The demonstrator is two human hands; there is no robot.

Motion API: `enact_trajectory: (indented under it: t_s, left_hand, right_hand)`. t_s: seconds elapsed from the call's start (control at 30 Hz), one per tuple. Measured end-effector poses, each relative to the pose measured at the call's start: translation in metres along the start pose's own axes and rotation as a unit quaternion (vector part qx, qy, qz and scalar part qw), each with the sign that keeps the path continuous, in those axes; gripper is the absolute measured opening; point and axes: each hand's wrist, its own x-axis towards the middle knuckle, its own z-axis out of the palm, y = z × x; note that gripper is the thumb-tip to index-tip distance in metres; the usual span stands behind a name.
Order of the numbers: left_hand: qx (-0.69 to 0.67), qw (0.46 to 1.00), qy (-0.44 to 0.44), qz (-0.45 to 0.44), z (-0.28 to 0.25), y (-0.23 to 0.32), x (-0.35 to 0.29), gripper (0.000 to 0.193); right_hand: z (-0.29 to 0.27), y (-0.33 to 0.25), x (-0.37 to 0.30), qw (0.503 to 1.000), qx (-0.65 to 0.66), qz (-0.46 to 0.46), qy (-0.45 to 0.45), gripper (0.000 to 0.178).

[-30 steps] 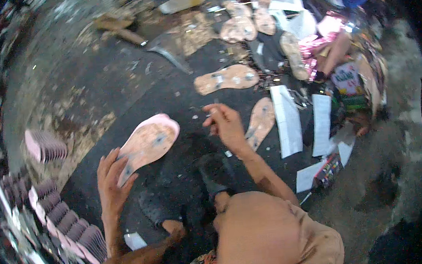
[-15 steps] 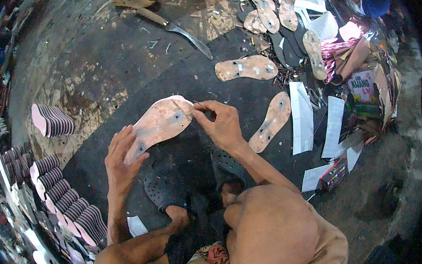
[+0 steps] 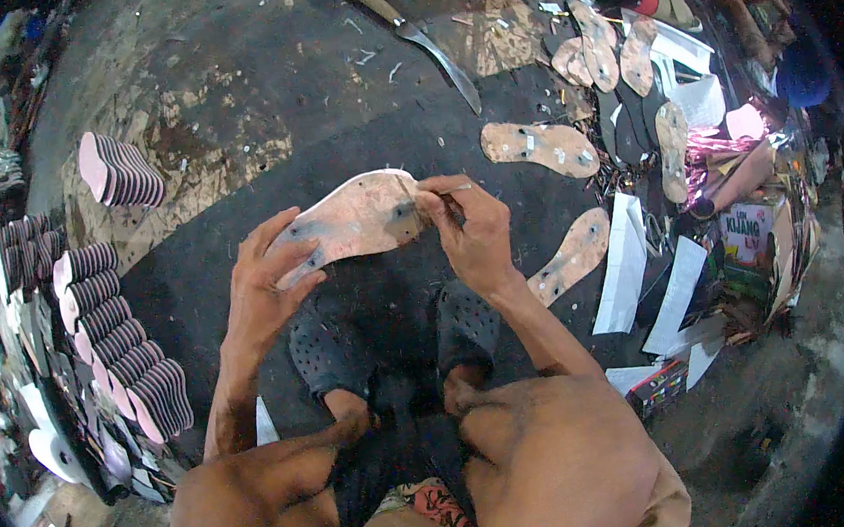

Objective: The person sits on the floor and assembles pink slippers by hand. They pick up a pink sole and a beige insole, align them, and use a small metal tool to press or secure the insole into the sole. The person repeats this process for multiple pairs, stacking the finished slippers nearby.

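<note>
My left hand (image 3: 267,267) holds the narrower end of a tan sole-shaped template (image 3: 358,221), its fingers spread over the top face and its thumb along the near edge. The template is marked with dark holes, and a pink rim shows along its far edge, as of a sole lying under it. At the broad end, the closed fingers of my right hand (image 3: 474,229) touch the edge. A thin pale stick-like thing (image 3: 458,188) pokes out between them; its kind is too small to make out. Both hands hold the work above the dark mat, over my black clogs (image 3: 330,357).
More tan templates (image 3: 542,149) lie to the right, beside white paper strips (image 3: 620,266). A wooden-handled knife (image 3: 439,61) lies beyond. At left stand bundles of pink-and-black striped soles (image 3: 123,171). A box (image 3: 751,235) and scraps sit at far right.
The view has shifted, so the surroundings appear farther right. The template's broad end has turned slightly nearer me. My right hand's fingers stay at that end, and the pale stick now shows between them.
</note>
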Motion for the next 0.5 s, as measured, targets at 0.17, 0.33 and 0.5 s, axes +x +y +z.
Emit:
enact_trajectory:
  t_s: [0.17, 0.33, 0.5]
  left_hand:
    - [0.031, 0.999, 0.01, 0.021, -0.002, -0.014, -0.012, 0.057]
    - [-0.103, 0.992, 0.039, -0.055, 0.0, -0.005, -0.005, 0.09]
    - [-0.125, 0.988, 0.019, -0.089, 0.002, -0.014, -0.008, 0.096]
  right_hand:
    - [0.014, -0.003, -0.006, 0.998, -0.035, -0.012, -0.041, 0.015]
    - [0.021, -0.031, 0.004, 0.998, 0.049, 0.036, 0.024, 0.016]
    - [0.094, -0.045, 0.019, 0.986, 0.083, -0.015, -0.144, 0.018]
